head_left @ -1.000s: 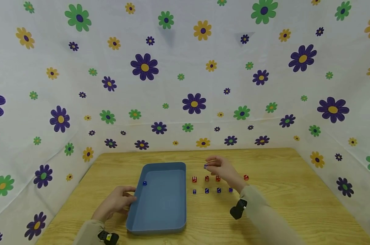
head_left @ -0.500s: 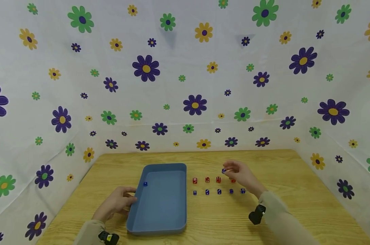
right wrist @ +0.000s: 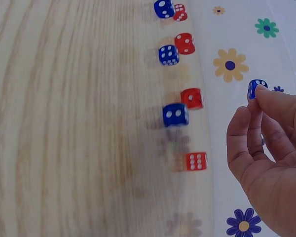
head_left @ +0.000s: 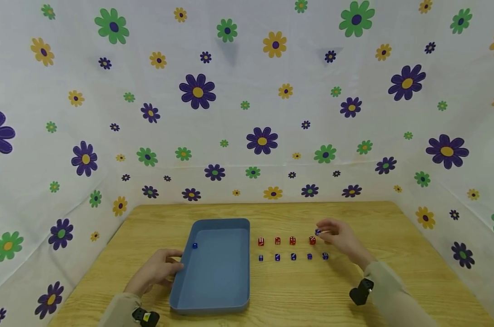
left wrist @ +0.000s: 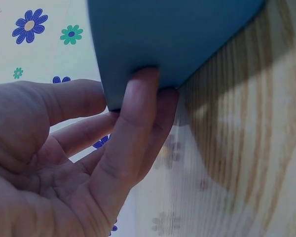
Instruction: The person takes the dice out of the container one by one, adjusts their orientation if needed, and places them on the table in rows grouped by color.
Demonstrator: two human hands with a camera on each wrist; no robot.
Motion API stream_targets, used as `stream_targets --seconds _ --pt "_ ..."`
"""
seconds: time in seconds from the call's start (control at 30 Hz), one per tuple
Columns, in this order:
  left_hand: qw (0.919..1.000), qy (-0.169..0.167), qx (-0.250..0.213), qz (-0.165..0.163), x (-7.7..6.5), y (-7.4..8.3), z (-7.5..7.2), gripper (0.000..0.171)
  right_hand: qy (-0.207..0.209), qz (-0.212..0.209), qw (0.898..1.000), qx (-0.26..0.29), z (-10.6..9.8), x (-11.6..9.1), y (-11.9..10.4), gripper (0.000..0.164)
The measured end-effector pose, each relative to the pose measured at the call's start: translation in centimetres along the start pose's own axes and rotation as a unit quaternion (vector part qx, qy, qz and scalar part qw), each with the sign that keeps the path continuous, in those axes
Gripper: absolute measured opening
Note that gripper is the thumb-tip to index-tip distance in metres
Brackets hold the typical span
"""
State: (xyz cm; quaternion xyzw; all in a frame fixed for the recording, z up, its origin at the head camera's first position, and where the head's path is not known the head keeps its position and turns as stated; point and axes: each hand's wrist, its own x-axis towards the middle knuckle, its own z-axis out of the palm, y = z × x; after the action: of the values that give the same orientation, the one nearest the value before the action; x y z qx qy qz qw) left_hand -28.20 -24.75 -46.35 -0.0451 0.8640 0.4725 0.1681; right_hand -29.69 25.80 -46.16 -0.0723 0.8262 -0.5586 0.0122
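My right hand (head_left: 342,240) pinches a small blue die (head_left: 317,232) between thumb and fingertips, close behind a red die (head_left: 312,240) at the right of the back row. In the right wrist view, the held die (right wrist: 257,88) shows white pips. Several red dice form that row, and several blue dice, such as the blue die (head_left: 293,256), line up in front of them. My left hand (head_left: 156,270) holds the left side of a blue tray (head_left: 248,268). The left wrist view shows one fingertip pressed on the tray's outer wall (left wrist: 187,34) and others at its edge.
One more blue die (head_left: 195,245) lies inside the tray near its left wall. The wooden table (head_left: 296,295) ends at the back against a white flowered cloth (head_left: 230,127), which also rises on both sides.
My right hand has moved to the right along the red row, still pinching the blue die. The red and blue dice it covered show again. The left hand stays at the tray.
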Motion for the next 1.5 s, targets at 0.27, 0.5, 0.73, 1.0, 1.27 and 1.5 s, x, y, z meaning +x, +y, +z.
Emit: stream_targets --seconds 0.27,0.5,0.73,1.0,1.27,1.5 --pt "1.0000 -0.003 0.006 0.006 0.0 0.1 0.0 0.045 0.010 0.008 1.000 -0.009 -1.4 -0.9 1.4 0.035" --pt "0.9999 -0.002 0.008 0.009 0.1 0.0 0.0 0.044 0.013 0.026 1.000 -0.010 -2.0 -1.3 2.0 0.034" --pt "0.9999 -0.001 0.008 0.008 -0.1 0.1 0.1 0.044 0.017 0.042 0.999 -0.024 -2.5 -1.7 2.4 0.035" --pt "0.9999 -0.001 0.010 0.008 0.0 0.1 0.0 0.042 0.021 0.037 0.998 -0.038 -3.1 -2.2 3.0 0.032" --pt "0.9999 -0.002 0.011 0.005 -0.2 0.1 0.0 0.042 0.020 0.039 0.998 -0.054 -3.4 -2.4 3.5 0.032" --pt "0.9999 -0.004 0.008 0.004 -0.1 0.1 0.1 0.041 0.020 0.058 0.995 -0.076 -3.6 -2.5 3.9 0.029"
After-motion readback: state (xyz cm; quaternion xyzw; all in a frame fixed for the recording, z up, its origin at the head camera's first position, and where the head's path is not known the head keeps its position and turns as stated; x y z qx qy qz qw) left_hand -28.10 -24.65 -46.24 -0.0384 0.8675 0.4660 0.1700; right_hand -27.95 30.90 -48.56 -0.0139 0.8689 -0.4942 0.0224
